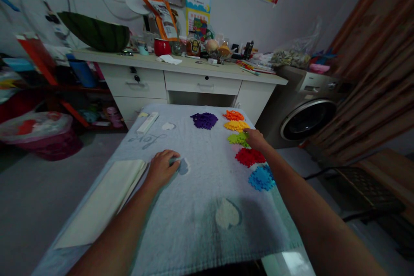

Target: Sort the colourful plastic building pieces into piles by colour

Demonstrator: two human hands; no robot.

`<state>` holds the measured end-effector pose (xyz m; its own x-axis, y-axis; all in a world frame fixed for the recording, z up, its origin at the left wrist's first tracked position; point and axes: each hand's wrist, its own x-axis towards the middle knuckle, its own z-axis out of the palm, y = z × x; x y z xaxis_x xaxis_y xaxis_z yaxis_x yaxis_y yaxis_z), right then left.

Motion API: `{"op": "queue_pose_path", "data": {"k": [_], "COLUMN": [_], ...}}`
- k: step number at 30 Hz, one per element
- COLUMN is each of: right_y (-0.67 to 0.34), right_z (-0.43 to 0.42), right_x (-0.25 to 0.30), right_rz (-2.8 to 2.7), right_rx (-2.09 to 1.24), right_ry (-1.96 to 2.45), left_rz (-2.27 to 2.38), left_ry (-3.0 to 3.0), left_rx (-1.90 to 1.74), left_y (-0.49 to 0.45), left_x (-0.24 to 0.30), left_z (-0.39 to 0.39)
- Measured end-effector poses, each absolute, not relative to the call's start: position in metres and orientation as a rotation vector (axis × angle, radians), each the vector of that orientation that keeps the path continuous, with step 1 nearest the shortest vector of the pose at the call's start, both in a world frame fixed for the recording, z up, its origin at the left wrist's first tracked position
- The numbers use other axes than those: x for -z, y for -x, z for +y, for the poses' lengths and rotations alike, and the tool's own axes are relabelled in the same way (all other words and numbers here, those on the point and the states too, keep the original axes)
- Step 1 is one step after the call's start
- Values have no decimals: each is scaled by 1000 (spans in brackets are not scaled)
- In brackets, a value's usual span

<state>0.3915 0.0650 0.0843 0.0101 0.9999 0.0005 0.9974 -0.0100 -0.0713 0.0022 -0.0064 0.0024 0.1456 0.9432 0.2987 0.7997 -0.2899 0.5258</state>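
Observation:
A pale blue towel (200, 207) covers the table in front of me. Down its right side lie piles of small plastic pieces: orange (233, 115), yellow (236, 126), green (237, 139), red (248, 157) and blue (260, 178), with a purple pile (204, 120) further left. My right hand (256, 139) rests on the green pile, fingers curled down into it. My left hand (161, 167) lies on the towel at centre left, fingers bent over a towel pattern; I cannot see anything in it.
A cream folded cloth (103, 200) lies at the towel's left edge, a white stick-like object (147, 123) at its far left. Behind stand a cluttered white desk (181, 73), half a watermelon (95, 32) and a washing machine (307, 108). A dark chair (365, 189) is at right.

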Motion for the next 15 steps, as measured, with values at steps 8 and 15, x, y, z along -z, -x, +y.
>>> {"op": "queue_pose_path", "data": {"k": [8, 15], "right_y": [-353, -250], "right_z": [28, -37], "right_x": [-90, -55], "right_rz": [-2099, -2438], "right_rx": [-88, -349], "right_ry": [2003, 1539], "left_rz": [1707, 1723], "left_ry": [-2179, -2170], "left_rx": [-853, -831], "left_y": [-4, -4], "left_x": [-5, -8], "left_z": [-7, -8]}}
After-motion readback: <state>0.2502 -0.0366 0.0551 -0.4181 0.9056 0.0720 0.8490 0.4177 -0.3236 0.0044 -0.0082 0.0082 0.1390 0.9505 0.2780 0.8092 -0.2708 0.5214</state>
